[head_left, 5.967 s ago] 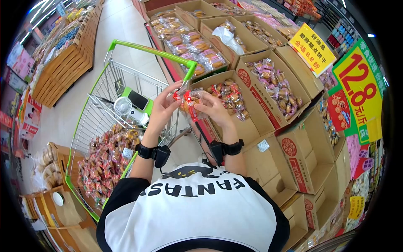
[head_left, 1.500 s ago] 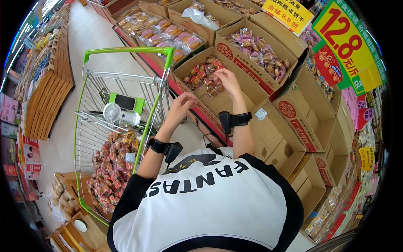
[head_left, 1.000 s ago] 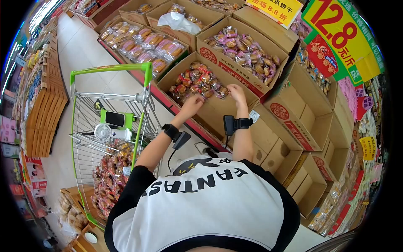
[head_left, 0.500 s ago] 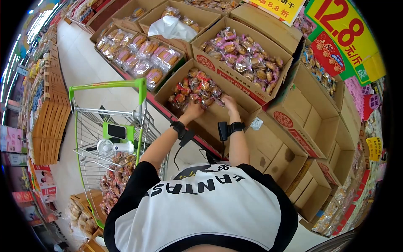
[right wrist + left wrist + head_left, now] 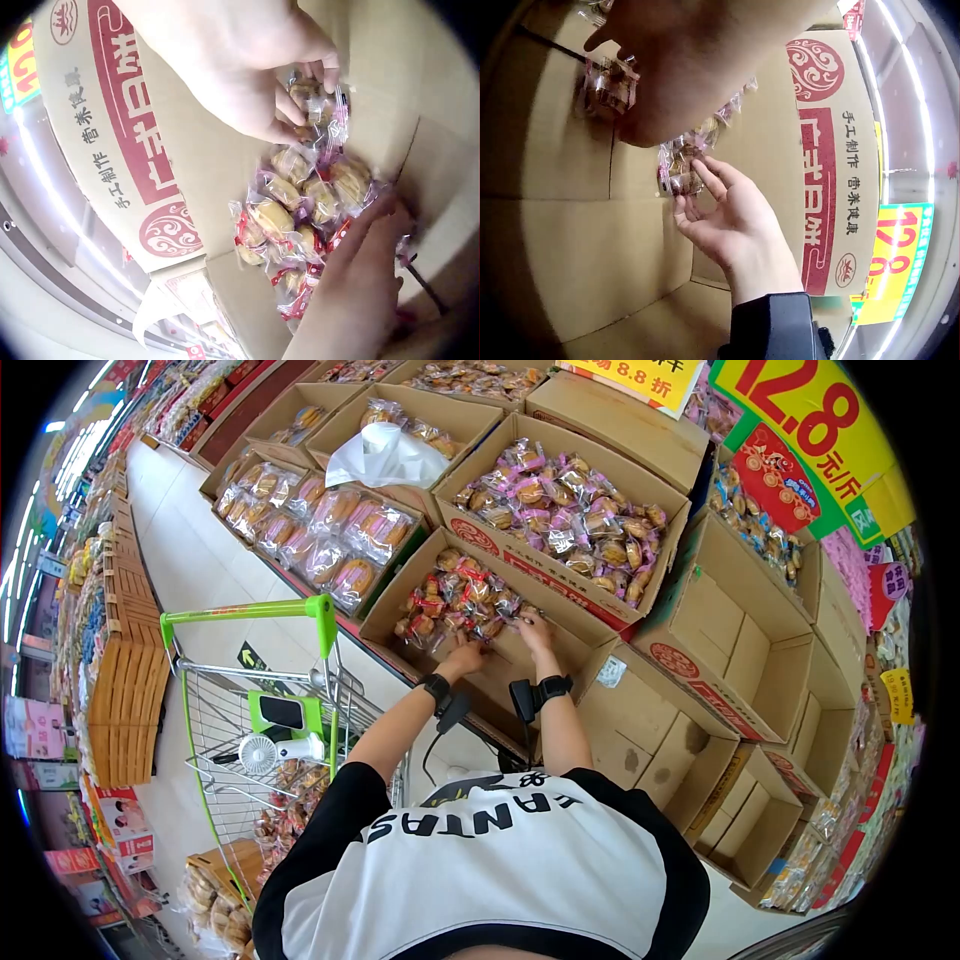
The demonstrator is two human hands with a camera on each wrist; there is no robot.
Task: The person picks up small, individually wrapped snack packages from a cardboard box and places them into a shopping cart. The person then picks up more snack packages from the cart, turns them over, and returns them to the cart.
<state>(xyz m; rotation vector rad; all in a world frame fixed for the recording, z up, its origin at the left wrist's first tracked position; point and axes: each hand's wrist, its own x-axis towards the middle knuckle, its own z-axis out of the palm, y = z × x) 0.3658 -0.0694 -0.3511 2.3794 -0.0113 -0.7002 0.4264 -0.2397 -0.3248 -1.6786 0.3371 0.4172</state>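
Observation:
Both hands are inside a cardboard box (image 5: 575,622) of small clear packets with red print (image 5: 470,595). At the near side of the pile is my left hand (image 5: 463,658); in the left wrist view its fingers and thumb (image 5: 660,67) lie around a packet (image 5: 609,88). To its right, my right hand (image 5: 535,630) holds a packet by the box's printed wall; the right wrist view shows its curled fingers (image 5: 251,71) round that packet (image 5: 322,112). More packets (image 5: 289,202) lie between the hands.
A cart (image 5: 245,610) with a phone (image 5: 281,711), a white fan (image 5: 258,753) and many packets stands at left. Boxes of purple-wrapped packets (image 5: 570,510) and larger packs (image 5: 310,525) lie beyond. Bare-bottomed boxes (image 5: 640,730) are at right, under price signs.
The hands held a red packet above the cart's handle side earlier, then parted and moved into the box. Lately they have reached in among the packets, and the view has shifted.

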